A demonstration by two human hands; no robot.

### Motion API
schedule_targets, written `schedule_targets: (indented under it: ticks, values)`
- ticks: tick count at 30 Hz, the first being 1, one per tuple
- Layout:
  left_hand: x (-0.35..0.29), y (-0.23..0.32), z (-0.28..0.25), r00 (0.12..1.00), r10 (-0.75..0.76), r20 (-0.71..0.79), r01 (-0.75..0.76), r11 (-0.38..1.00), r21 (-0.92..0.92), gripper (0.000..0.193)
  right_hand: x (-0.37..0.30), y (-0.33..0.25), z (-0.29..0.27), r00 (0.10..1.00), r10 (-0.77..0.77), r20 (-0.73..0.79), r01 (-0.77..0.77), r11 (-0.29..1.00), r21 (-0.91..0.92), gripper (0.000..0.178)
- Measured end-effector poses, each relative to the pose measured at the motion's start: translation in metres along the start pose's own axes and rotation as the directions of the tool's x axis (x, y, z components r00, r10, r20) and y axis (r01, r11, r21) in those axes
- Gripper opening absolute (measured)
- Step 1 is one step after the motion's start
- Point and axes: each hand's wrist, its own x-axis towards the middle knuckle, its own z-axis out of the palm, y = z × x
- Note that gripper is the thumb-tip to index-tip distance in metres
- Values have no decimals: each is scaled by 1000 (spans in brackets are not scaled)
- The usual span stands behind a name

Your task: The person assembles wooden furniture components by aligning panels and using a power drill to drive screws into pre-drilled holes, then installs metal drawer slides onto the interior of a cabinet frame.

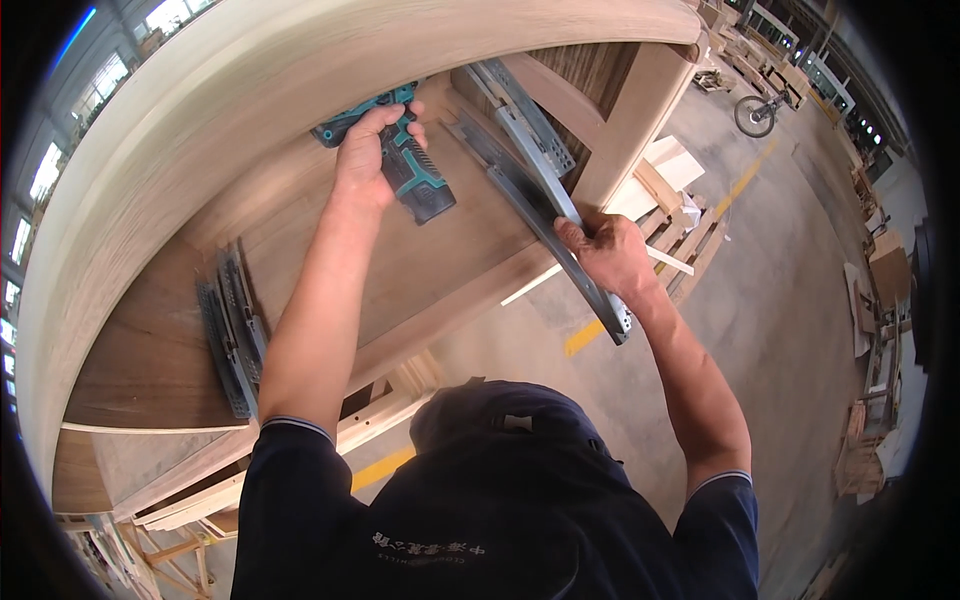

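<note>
Inside a curved wooden cabinet frame (330,85), my left hand (368,150) is closed around a teal-and-black cordless drill (420,185); the cabinet's upper edge hides the drill's front end. My right hand (612,250) grips a metal drawer slide (545,160) on the cabinet's right side. The slide is drawn out, and its rails (560,250) stick out past the front edge toward me. The fingertips of my right hand are partly hidden behind the rail. At the left of the same opening, another set of drawer slides (235,320) sits against the wooden side.
Wooden offcuts (680,200) lie on a pallet right of the cabinet. Yellow lines (745,185) mark the concrete floor. A bicycle (757,115) stands farther back, and boards (870,310) are stacked along the right. A wooden front rail (450,290) crosses below the opening.
</note>
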Motion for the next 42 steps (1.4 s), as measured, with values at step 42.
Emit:
schedule_targets:
  ticks: [42]
  values:
    - [45,23,-35,999,-43,26,43,999,25,22,6,9,10,991,-103,-81,111,989,103,37]
